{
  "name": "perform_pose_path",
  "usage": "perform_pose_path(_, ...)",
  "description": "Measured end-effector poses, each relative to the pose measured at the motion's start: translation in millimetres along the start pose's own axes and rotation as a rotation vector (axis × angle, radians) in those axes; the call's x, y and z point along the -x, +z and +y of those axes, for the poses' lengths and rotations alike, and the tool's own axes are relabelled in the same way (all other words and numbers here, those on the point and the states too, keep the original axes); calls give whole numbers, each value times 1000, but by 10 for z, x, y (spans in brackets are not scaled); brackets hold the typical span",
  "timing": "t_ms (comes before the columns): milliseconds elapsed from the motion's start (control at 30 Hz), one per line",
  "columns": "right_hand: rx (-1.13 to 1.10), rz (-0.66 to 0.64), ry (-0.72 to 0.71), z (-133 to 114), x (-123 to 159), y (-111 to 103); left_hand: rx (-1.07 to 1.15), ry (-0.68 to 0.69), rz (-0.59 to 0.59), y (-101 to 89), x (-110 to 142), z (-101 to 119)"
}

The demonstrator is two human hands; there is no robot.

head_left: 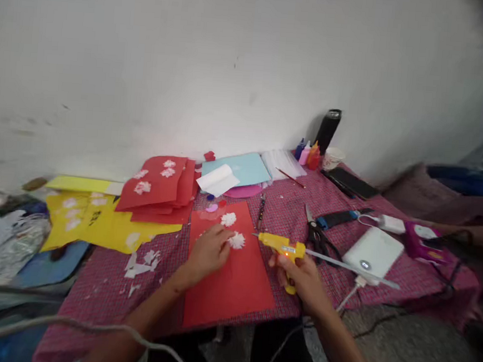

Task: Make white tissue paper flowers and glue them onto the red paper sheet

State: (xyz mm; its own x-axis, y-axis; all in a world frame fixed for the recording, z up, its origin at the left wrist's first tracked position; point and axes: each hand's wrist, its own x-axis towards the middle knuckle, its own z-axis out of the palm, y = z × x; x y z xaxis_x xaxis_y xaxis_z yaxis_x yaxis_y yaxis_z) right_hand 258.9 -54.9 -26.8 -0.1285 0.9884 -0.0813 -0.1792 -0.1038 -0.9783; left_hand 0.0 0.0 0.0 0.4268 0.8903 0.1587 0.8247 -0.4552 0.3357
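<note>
A red paper sheet (234, 275) lies on the low table in front of me. Two white paper flowers sit on its upper part, one (228, 219) near the top edge and one (237, 240) below it. My left hand (208, 252) rests on the sheet with its fingertips pressing the lower flower, fingers curled together. My right hand (303, 275) grips a yellow glue gun (281, 245) by the handle, its nozzle pointing left toward the flower. A glue stick juts out behind the gun.
The table has a pink checked cloth (103, 293). On it lie red sheets with flowers (159, 186), yellow sheets (96, 220), blue paper (238, 169), scissors (316, 231), a white power bank (373, 253), a phone (352, 183), paint bottles (307, 153), a black flask (327, 130).
</note>
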Motion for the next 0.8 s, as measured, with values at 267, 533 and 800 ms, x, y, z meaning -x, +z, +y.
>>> perform_pose_path(267,-45,4,28,-57,-9,38,-3,-25,18,78,-54,124)
perform_pose_path(533,-68,-14,-5,-18,-26,18,-21,-6,-6,86,-53,155)
perform_pose_path(800,-97,20,-38,-21,-21,42,62,-47,229,-153,261,-173)
